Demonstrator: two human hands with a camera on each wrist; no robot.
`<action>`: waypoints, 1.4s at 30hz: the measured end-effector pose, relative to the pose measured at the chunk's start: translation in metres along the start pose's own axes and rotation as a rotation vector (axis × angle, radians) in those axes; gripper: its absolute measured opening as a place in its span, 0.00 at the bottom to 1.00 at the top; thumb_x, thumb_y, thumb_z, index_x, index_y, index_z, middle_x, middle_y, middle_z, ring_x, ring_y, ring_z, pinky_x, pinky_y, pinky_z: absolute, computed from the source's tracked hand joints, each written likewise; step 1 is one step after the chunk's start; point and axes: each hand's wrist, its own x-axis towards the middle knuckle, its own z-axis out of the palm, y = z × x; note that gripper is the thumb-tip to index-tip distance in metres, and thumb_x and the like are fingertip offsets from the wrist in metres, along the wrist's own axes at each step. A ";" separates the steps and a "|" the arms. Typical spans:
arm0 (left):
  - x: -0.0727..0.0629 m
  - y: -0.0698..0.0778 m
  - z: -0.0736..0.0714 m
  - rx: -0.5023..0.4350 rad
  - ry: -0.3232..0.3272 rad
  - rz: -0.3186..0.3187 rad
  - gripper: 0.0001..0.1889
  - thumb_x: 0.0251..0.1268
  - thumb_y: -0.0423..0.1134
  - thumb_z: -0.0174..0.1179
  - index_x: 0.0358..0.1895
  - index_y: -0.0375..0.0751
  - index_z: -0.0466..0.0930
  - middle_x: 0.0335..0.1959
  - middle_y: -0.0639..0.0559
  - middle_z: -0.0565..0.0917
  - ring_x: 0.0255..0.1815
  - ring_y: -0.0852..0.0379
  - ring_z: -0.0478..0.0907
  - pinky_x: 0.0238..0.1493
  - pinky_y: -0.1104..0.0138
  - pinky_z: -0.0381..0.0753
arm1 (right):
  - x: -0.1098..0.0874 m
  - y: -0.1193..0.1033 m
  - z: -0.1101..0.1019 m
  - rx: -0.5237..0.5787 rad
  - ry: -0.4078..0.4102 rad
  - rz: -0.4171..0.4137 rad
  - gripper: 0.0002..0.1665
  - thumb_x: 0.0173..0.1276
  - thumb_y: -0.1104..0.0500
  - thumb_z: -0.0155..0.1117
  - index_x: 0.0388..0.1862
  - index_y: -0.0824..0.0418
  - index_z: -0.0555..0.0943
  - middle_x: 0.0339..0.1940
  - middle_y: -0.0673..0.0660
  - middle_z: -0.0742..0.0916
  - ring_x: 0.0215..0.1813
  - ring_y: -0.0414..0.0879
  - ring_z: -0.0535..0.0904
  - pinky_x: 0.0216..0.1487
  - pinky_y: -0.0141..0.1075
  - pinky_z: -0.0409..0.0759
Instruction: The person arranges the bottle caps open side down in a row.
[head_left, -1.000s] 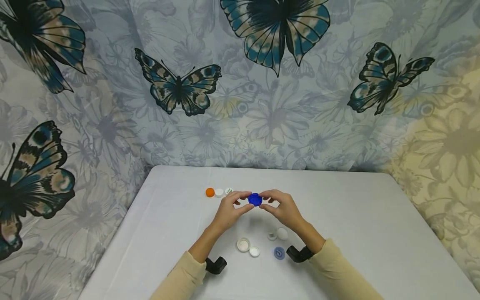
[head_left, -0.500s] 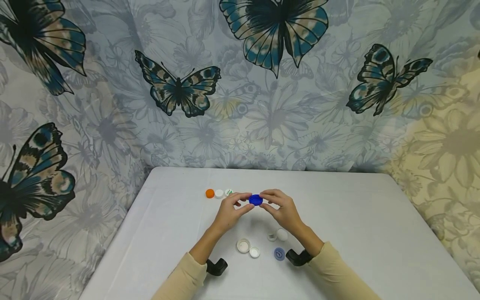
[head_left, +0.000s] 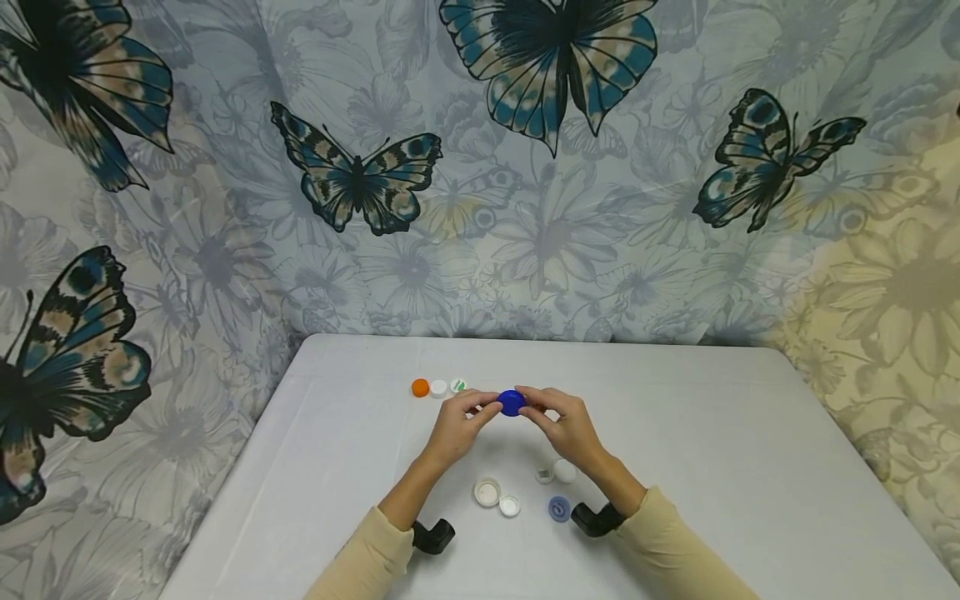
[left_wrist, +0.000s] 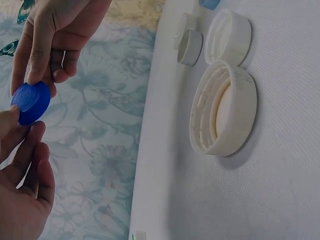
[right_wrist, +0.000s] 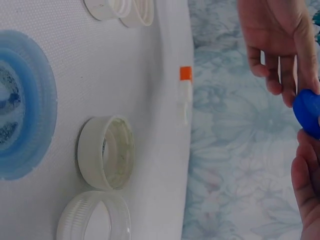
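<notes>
A round, dark blue bottle cap [head_left: 512,403] is held up over the table between both hands. My left hand [head_left: 456,423] pinches its left edge between thumb and fingers. On the opposite edge, my right hand [head_left: 564,423] pinches it the same way. Seen from the left wrist, the blue cap [left_wrist: 33,103] turns a smooth, faintly embossed face toward the camera. From the right wrist, part of the blue cap [right_wrist: 307,112] is cut off by the frame edge.
Behind the left hand, an orange cap [head_left: 420,387], a white cap [head_left: 438,388] and a white-and-green cap [head_left: 458,385] form a row. Nearer lie a large white cap [head_left: 487,492], a smaller white cap [head_left: 509,506], a light blue cap [head_left: 558,509] and two whitish caps [head_left: 565,471] on the white table [head_left: 675,433].
The blue cap has tilted over between the fingers: its hollow, rimmed side showed earlier, and its smooth face shows now. Both hands stay at nearly the same place.
</notes>
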 end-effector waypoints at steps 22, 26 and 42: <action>0.002 -0.005 -0.006 0.138 -0.173 0.019 0.20 0.59 0.43 0.68 0.53 0.39 0.83 0.35 0.50 0.88 0.39 0.57 0.79 0.41 0.72 0.77 | 0.005 -0.002 -0.009 -0.057 -0.198 0.167 0.20 0.55 0.63 0.75 0.47 0.66 0.85 0.38 0.57 0.86 0.37 0.57 0.81 0.39 0.40 0.82; 0.001 -0.005 -0.007 0.142 -0.160 0.007 0.20 0.58 0.44 0.69 0.52 0.40 0.83 0.36 0.48 0.87 0.40 0.51 0.79 0.41 0.72 0.76 | 0.008 -0.003 -0.008 -0.059 -0.221 0.185 0.21 0.55 0.62 0.75 0.48 0.66 0.85 0.39 0.57 0.86 0.38 0.56 0.81 0.39 0.41 0.83; 0.007 -0.012 -0.009 0.261 -0.154 0.016 0.20 0.59 0.44 0.68 0.54 0.40 0.82 0.42 0.49 0.85 0.44 0.52 0.78 0.43 0.62 0.79 | 0.016 0.006 0.002 -0.118 -0.290 0.254 0.23 0.56 0.60 0.75 0.50 0.67 0.84 0.39 0.57 0.86 0.38 0.52 0.80 0.39 0.40 0.82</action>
